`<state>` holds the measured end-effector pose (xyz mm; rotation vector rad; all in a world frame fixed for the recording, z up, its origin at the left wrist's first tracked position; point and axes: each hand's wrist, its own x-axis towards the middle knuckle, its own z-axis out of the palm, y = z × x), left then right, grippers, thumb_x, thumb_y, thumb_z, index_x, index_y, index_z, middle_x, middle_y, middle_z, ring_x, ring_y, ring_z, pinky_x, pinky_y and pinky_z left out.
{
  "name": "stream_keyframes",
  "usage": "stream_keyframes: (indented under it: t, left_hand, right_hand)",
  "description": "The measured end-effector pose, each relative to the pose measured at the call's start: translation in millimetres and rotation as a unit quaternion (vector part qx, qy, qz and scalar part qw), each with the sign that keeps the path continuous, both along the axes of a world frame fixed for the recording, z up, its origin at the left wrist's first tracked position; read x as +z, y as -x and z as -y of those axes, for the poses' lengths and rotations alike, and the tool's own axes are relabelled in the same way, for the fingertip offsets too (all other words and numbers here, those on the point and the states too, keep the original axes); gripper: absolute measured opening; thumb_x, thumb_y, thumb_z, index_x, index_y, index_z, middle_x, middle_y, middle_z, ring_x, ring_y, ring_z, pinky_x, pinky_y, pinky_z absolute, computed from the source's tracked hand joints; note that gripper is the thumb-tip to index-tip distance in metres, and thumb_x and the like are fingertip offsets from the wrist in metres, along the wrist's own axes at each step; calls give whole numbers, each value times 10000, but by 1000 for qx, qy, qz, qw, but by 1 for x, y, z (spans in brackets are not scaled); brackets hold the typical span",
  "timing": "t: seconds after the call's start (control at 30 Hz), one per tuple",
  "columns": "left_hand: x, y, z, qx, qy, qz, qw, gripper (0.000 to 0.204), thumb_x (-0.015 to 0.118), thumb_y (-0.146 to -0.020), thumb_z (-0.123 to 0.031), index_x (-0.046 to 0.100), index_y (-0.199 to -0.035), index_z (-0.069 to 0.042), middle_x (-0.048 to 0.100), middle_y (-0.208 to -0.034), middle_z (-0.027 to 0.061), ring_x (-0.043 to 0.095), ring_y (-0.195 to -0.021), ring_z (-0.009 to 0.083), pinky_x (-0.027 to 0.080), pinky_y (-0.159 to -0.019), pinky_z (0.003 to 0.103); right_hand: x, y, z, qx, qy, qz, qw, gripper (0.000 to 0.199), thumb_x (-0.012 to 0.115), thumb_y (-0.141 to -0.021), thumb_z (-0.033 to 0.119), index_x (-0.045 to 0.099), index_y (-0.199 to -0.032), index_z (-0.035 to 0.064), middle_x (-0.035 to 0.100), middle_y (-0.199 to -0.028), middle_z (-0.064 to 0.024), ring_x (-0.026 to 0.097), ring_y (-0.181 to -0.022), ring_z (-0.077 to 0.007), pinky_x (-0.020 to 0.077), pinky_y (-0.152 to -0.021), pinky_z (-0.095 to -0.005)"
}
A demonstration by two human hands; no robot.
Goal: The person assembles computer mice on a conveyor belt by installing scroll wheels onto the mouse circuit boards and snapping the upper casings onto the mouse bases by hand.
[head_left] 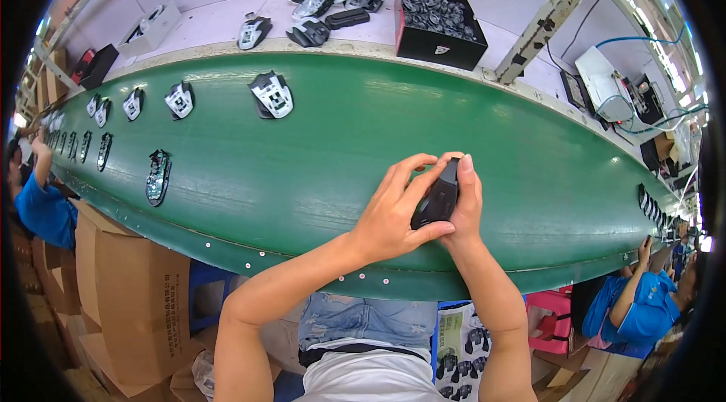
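Over the green belt (325, 152), my left hand (389, 213) and my right hand (467, 201) are both closed around a black computer mouse (439, 204). The mouse is tilted up on its side, and my fingers cover part of it. My left thumb lies along its lower end, while the right fingers press its far side. Left of my hands, a white-and-black mouse shell (272, 96) lies on the belt. Farther left lies a mouse base with a green circuit board (157, 177).
More shells (180, 100) and bases (104, 152) line the belt's left. On the shelf behind stand a black-and-red box (441, 46) of small dark parts and several mouse shells (310, 5). Cardboard boxes (136, 288) stand below left. Blue-shirted people sit left (45, 209) and right (635, 304).
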<state>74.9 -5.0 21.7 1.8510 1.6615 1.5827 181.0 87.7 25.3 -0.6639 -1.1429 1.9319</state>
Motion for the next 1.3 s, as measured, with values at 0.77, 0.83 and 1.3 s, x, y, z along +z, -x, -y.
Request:
stream_keyframes:
  t: [0.77, 0.83, 1.3]
  left_hand:
    - [0, -6, 2, -151, 119, 411, 891, 588, 695, -899, -89, 420, -1415, -29, 347, -1511, 125, 364, -1392, 262, 356, -1135, 419]
    - [1, -5, 2, -151, 124, 416, 888, 587, 697, -897, -84, 420, -1412, -27, 345, -1511, 128, 363, -1393, 264, 359, -1134, 419]
    - [12, -6, 8, -155, 127, 374, 906, 607, 701, -886, -102, 416, -1422, -76, 307, -1540, 101, 322, -1427, 265, 400, -1090, 459]
  right_hand:
    - [0, 0, -5, 14, -58, 25, 998, 357, 610, -979, 385, 563, -836, 62, 498, -724, 27, 443, -629, -55, 371, -543, -238]
    - [-1, 0, -5, 14, -61, 28, 998, 355, 609, -980, 383, 563, -835, 62, 498, -727, 27, 443, -632, -55, 371, -545, -239]
    - [-9, -8, -8, 17, -80, 28, 996, 379, 490, -993, 449, 536, -958, 74, 537, -719, -40, 509, -585, -110, 425, -511, -256]
